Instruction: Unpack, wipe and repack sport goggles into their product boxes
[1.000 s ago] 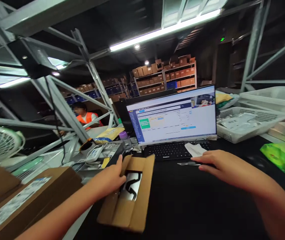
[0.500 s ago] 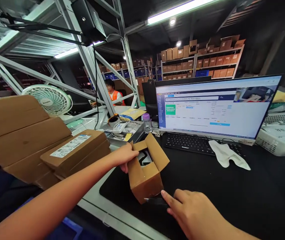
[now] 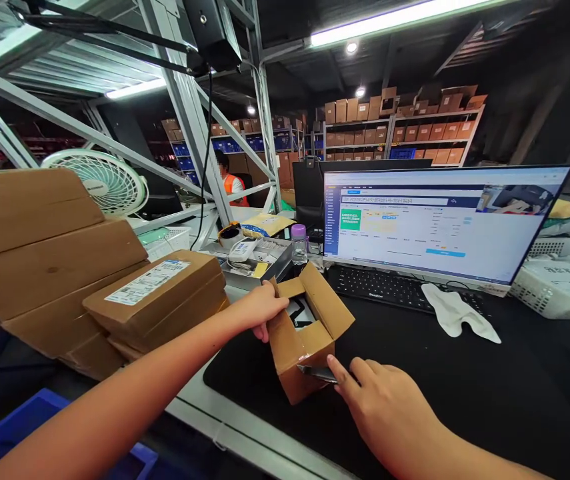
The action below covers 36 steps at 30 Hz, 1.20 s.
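Note:
An opened cardboard box [image 3: 299,380] stands tilted on the black desk mat [image 3: 395,373], its top flaps raised. Inside it lies something white with black marks [image 3: 301,312], only partly visible. My left hand [image 3: 263,308] grips the box's left flap, thumb over the edge. My right hand [image 3: 382,400] is closed around a utility knife [image 3: 321,374], forefinger stretched along it. The knife's tip is at the near face of the box, close to its upper edge. My palm hides the knife's handle.
Beyond the box stand a keyboard [image 3: 375,283] with a white cloth [image 3: 457,313] and a monitor [image 3: 445,227]. Stacked cartons [image 3: 159,300] and a fan [image 3: 99,183] are at left. A grey tray [image 3: 255,260] and purple-capped bottle [image 3: 299,244] sit behind. A person [image 3: 233,183] sits farther back.
The knife has risen from the lower edge of the box's near face to near its upper edge. My left hand still holds the flap. The view has shifted slightly.

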Motion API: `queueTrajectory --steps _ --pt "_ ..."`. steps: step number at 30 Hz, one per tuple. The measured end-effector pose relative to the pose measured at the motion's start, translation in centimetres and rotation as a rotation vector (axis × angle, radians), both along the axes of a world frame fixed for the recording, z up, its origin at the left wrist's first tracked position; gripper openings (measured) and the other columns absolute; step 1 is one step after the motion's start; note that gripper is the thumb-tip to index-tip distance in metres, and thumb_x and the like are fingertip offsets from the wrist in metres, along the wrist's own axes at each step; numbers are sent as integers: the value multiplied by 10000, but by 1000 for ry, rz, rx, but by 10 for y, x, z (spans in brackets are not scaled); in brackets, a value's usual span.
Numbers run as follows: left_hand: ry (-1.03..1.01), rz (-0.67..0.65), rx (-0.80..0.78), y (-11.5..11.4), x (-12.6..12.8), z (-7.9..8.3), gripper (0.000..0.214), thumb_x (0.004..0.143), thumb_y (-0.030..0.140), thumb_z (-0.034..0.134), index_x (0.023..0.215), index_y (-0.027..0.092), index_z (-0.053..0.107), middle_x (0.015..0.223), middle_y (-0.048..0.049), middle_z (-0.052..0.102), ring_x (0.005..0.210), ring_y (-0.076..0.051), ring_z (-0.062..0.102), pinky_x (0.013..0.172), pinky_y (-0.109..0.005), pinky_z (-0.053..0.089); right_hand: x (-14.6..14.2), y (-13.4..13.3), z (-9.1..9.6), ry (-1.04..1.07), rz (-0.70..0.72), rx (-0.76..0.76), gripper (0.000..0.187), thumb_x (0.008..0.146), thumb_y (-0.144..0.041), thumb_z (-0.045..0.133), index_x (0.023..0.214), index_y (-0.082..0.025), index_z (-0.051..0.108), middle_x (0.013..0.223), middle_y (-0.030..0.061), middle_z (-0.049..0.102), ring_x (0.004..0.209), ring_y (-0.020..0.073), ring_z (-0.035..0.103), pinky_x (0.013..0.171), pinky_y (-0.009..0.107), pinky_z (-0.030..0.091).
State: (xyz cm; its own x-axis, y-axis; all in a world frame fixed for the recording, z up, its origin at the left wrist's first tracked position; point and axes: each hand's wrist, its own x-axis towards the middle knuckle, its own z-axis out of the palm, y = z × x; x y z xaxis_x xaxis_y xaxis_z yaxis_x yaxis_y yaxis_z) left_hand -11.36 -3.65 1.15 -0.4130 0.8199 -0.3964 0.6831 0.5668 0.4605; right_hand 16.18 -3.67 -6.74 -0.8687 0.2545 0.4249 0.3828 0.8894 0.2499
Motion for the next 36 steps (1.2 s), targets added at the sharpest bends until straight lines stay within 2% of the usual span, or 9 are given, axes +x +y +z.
queueTrajectory --steps 7,13,18,22,28,30,33,35,36 --pt "-65 4 61 -5 -9 -7 650 917 329 390 1419 -33 191 599 -156 706 544 -327 729 382 -290 518 5 2 12 -3 -71 -31 411 892 -156 652 1302 -142 626 767 26 654 610 166 619 523 339 307" --pt "-87 3 100 -7 -9 -7 616 910 332 416 1396 -6 245 627 -154 715 531 -322 725 362 -285 505 6 -2 13 -4 7 -6 461 878 -136 634 1337 -153 583 764 17 647 605 161 593 508 341 283" --pt "-97 9 108 -4 -11 -9 606 907 336 436 1370 -20 275 562 -146 688 497 -333 709 345 -295 494 -3 -5 13 -65 -3 -23 472 872 -140 645 1341 -136 584 782 26 661 615 164 604 501 344 285" --pt "-124 18 128 -3 -13 -12 637 892 329 460 1383 -32 273 470 -99 635 462 -339 691 325 -283 466 -5 -6 17 -68 -25 -15 460 873 -160 658 1330 -139 610 780 32 670 621 168 620 499 339 310" --pt "-327 72 280 -11 -12 -17 681 923 282 352 1522 103 81 564 -20 664 515 -266 714 436 -281 538 0 9 28 -134 -243 -4 472 836 -80 663 1307 -113 650 767 63 691 606 199 657 480 319 344" --pt "-387 104 354 -17 -17 -23 676 905 298 377 1529 165 154 607 -6 674 498 -247 697 437 -287 532 7 14 32 -105 -228 -89 413 907 -135 615 1318 -142 646 760 58 689 620 204 670 497 306 373" --pt "-447 195 527 -31 -25 -41 615 877 345 393 1476 216 333 837 -37 732 692 -231 733 559 -298 574 25 20 41 7 -144 -412 337 1002 -211 488 1300 -232 645 832 40 713 722 197 704 608 282 460" --pt "-482 275 642 -42 -26 -60 619 874 380 351 1463 193 364 1044 -78 734 929 -247 727 735 -333 599 43 29 44 96 -145 -681 296 1041 -265 409 1148 -251 684 854 24 721 752 176 703 666 265 486" --pt "-500 311 671 -47 -26 -72 652 868 419 352 1470 166 360 1096 -107 726 977 -282 717 776 -386 602 53 36 43 146 -185 -790 317 1055 -301 375 1037 -237 685 831 19 714 726 165 694 661 257 486"
